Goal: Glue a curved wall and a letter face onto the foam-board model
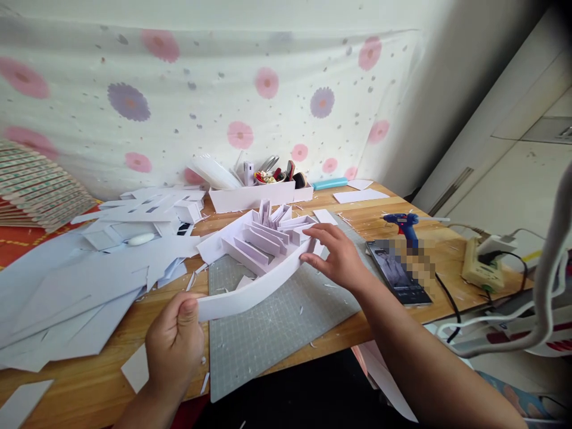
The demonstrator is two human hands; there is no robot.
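Observation:
A long white foam-board strip [252, 296] runs bent along the near side of a white board model [257, 244] with several thin upright partitions. My left hand [176, 333] is closed around the strip's near left end, thumb on top. At its far right end, my right hand [333, 253] pinches the strip between thumb and fingers, close to the model's right corner. The model stands on a grey cutting mat [286, 328]. Whether the strip is attached to the model's edge, I cannot tell.
White board sheets and cut pieces [80, 292] pile up at left. A tool box [254, 196] stands at the back. To the right lie a blue glue gun [404, 223], a phone or tablet [395, 274] and a power strip [482, 265] with cables. Small scraps litter the wooden table [254, 381].

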